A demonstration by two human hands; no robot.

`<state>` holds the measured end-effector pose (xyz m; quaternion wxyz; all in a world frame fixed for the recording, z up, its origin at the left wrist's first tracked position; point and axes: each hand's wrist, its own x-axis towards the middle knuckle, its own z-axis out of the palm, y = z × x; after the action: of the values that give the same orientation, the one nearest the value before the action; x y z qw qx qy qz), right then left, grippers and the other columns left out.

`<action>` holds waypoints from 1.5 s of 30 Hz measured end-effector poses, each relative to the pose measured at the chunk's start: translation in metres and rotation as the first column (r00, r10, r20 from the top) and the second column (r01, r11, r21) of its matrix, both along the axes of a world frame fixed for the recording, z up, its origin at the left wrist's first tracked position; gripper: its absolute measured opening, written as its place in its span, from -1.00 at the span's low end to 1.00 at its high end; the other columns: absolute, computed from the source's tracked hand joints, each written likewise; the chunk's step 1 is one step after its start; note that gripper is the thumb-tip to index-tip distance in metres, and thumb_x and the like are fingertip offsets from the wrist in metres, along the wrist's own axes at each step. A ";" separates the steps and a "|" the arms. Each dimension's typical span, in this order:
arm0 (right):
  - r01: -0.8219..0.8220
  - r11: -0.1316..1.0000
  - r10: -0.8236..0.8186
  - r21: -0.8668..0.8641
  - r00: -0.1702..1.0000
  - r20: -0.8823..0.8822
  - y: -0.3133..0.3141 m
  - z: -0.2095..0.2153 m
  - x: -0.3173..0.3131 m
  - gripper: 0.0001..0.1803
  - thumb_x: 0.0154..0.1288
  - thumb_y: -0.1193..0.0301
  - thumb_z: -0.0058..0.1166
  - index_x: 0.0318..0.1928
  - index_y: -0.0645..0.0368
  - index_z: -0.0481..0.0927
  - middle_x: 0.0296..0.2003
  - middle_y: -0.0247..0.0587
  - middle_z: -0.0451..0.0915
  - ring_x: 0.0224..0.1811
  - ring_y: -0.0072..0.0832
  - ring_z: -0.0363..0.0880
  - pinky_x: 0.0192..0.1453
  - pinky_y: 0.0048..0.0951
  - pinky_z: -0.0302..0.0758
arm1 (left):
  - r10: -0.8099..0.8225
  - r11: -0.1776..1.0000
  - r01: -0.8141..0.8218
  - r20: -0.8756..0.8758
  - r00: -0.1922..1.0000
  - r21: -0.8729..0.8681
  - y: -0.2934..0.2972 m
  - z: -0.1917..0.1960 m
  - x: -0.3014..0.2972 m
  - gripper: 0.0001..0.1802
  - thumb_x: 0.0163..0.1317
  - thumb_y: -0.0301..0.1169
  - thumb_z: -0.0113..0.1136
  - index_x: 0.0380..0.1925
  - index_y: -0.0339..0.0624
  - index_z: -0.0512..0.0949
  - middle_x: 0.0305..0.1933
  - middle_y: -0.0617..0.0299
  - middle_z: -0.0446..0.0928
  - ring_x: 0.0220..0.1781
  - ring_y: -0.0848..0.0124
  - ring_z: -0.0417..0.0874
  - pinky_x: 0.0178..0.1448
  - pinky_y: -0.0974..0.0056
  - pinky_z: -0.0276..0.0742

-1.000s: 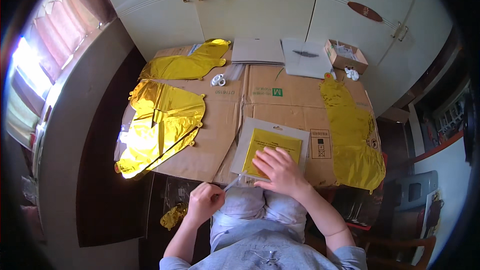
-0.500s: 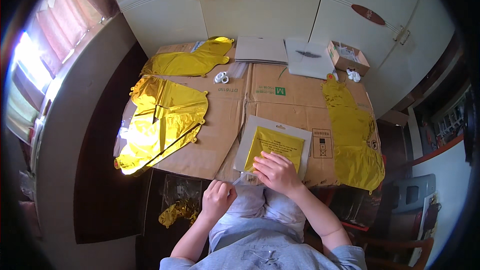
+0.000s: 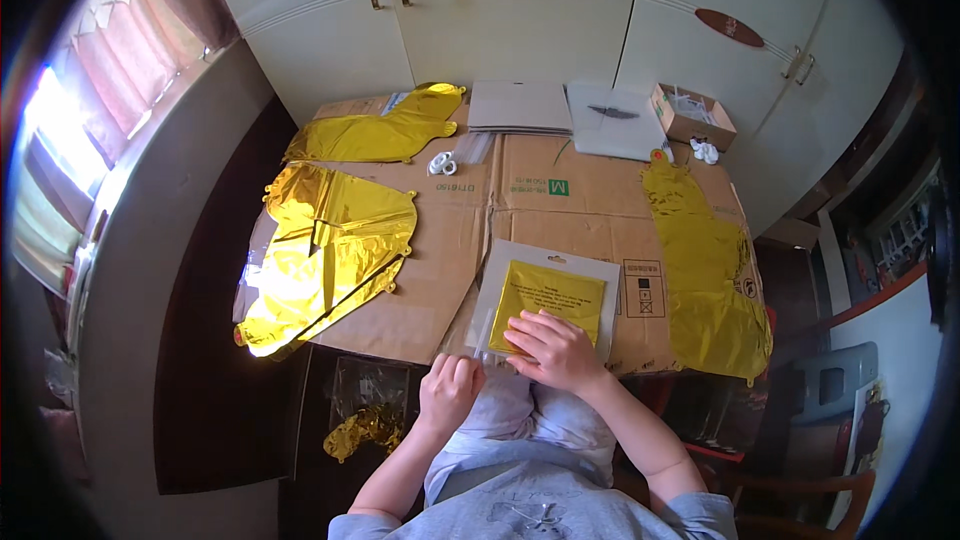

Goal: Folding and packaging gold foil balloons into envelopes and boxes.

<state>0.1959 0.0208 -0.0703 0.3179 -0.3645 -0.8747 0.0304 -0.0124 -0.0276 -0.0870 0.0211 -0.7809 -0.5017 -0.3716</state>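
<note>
Folded gold foil square (image 3: 555, 290), dark-printed, on pale hang-hole card (image 3: 525, 253). Right hand (image 3: 560, 352): laid flat across it. Left hand (image 3: 449, 392): curled closed, contents indiscernible.

1. Bare left hand (image 3: 450, 392): fingers curled, knuckles up, near the near-left corner of the square gold-foil packet (image 3: 548, 292).
2. Bare right hand (image 3: 553, 348): palm down on the packet.
3. Bare forearms (image 3: 638, 425): angled toward the packet.

Cardboard surface (image 3: 440, 270) | three gold foil shapes (image 3: 705, 270) | sleeved gold packet (image 3: 550, 290) | grey boards (image 3: 520, 105) | white rings (image 3: 442, 164)
</note>
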 end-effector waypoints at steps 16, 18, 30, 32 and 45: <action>-0.159 0.986 0.162 -0.042 0.982 0.095 0.012 -0.003 0.026 -0.72 0.14 0.21 0.26 -0.18 0.05 0.70 0.00 -0.31 0.65 0.17 -0.36 0.56 0.31 -0.17 0.43 | -0.200 0.976 0.194 -0.054 0.978 -0.098 0.012 0.017 -0.002 -0.79 0.08 -0.45 0.32 -0.24 -0.12 0.62 -0.12 0.29 0.65 -0.02 0.32 0.63 0.08 0.16 0.45; -0.148 0.987 0.154 -0.055 0.980 0.125 0.013 0.000 0.032 -0.74 0.15 0.22 0.24 -0.18 0.05 0.70 0.01 -0.31 0.65 0.18 -0.37 0.55 0.34 -0.13 0.40 | -0.193 0.978 0.187 -0.059 0.979 -0.089 0.013 0.014 0.004 -0.79 0.06 -0.44 0.34 -0.25 -0.11 0.62 -0.15 0.31 0.66 -0.05 0.35 0.64 0.03 0.19 0.47; 0.004 1.000 -0.005 0.024 0.999 0.051 -0.043 -0.004 -0.007 -0.78 0.12 0.38 0.17 -0.19 0.12 0.64 -0.19 -0.40 0.57 -0.09 -0.45 0.50 0.02 -0.33 0.42 | -0.199 0.971 0.208 0.083 0.977 -0.119 0.019 0.010 0.003 -0.80 0.07 -0.57 0.24 -0.26 -0.14 0.61 -0.24 0.27 0.66 -0.15 0.31 0.65 -0.03 0.19 0.46; 0.052 0.998 -0.051 -0.019 0.998 0.044 -0.048 -0.009 -0.014 -0.78 0.13 0.37 0.17 -0.19 0.12 0.64 -0.24 -0.39 0.56 -0.14 -0.43 0.49 0.01 -0.36 0.42 | -0.227 0.963 0.238 0.100 0.969 -0.123 0.020 0.012 -0.002 -0.77 0.09 -0.61 0.20 -0.21 -0.18 0.56 -0.22 0.25 0.64 -0.16 0.31 0.65 -0.04 0.19 0.46; 0.213 0.974 -0.210 -0.073 0.977 0.047 -0.047 -0.013 -0.048 -0.90 0.21 0.33 0.12 -0.34 0.06 0.55 -0.39 -0.37 0.45 -0.26 -0.41 0.44 -0.10 -0.31 0.33 | -0.297 0.863 0.334 0.154 0.942 -0.380 0.020 0.015 -0.022 -0.49 0.01 -0.66 0.04 0.06 -0.25 0.49 0.09 0.10 0.59 0.07 0.11 0.59 0.22 0.09 0.39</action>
<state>0.1483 -0.0259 -0.0831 0.2879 -0.4679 -0.8353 0.0231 -0.0341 -0.0078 -0.0723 -0.2231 -0.8224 -0.4327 -0.2943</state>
